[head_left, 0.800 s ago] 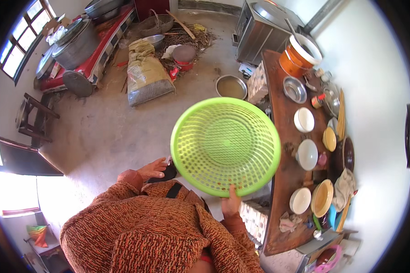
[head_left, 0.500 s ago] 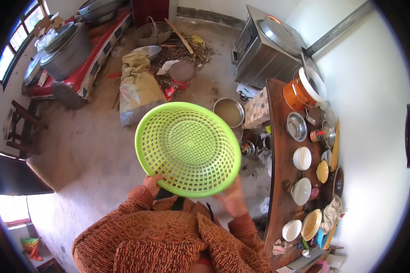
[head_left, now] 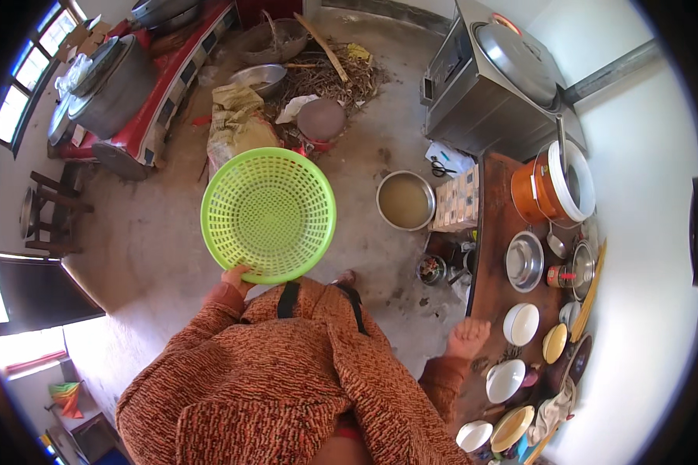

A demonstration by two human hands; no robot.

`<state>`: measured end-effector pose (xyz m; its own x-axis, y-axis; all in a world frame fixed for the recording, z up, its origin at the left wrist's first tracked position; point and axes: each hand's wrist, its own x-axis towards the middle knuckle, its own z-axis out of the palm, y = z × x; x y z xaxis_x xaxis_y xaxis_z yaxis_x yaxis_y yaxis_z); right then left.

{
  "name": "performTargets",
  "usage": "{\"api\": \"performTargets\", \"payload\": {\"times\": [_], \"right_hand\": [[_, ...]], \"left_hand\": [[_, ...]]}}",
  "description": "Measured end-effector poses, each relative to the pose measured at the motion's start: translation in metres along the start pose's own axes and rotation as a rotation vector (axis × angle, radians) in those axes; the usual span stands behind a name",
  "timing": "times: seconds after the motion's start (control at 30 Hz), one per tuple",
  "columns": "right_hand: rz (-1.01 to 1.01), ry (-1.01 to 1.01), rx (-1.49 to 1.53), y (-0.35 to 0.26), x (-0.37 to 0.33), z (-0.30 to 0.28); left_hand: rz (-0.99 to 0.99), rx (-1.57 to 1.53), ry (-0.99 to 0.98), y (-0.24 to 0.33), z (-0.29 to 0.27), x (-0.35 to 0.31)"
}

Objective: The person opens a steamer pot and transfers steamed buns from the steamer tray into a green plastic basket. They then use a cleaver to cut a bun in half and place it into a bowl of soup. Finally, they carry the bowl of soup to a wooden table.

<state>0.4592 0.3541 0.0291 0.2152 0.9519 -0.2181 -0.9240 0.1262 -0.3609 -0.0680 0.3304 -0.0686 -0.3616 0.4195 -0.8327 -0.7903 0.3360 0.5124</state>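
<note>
A bright green plastic colander (head_left: pixel 269 217), round and full of holes, hangs in front of me with its hollow facing up. It looks empty. My left hand (head_left: pixel 239 279) grips its near rim, the thumb over the edge and the other fingers hidden beneath. On the right, my right hand (head_left: pixel 469 339) is away from the colander, its fingers curled in a fist above the edge of the brown wooden table (head_left: pixel 495 298). Nothing shows in that fist. The nearest things to it are a white bowl (head_left: pixel 521 324) and another white bowl (head_left: pixel 506 380).
Along the table stand a steel basin (head_left: pixel 524 261), a yellow bowl (head_left: pixel 554 343) and an orange bucket (head_left: pixel 541 190). A metal basin of cloudy liquid (head_left: pixel 406 200) sits on the floor beside a patterned box (head_left: pixel 455 203). Farther off are a sack (head_left: pixel 239 128), twigs and a steel stove (head_left: pixel 488 85).
My right hand has let go of the colander's rim and moved right to the table edge. The colander, now in my left hand alone, has shifted left. The view has moved slightly.
</note>
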Motion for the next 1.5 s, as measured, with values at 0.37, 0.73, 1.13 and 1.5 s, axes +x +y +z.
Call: {"api": "performTargets", "payload": {"times": [0.37, 0.73, 1.13, 1.5], "right_hand": [[0.302, -0.004, -0.033, 0.079, 0.235, 0.104], [0.153, -0.05, -0.753, 0.156, 0.423, 0.184], [-0.038, 0.472, -0.939, 0.127, 0.654, 0.17], [-0.067, 0.751, -0.762, 0.104, 0.858, 0.116]], "left_hand": [[0.068, -0.169, -0.036, 0.036, 0.079, 0.046], [-0.061, -0.082, 0.086, 0.104, 0.248, 0.158], [-0.045, -0.047, -0.122, 0.188, 0.44, 0.256], [0.118, 0.023, -0.316, 0.247, 0.684, 0.264]]}}
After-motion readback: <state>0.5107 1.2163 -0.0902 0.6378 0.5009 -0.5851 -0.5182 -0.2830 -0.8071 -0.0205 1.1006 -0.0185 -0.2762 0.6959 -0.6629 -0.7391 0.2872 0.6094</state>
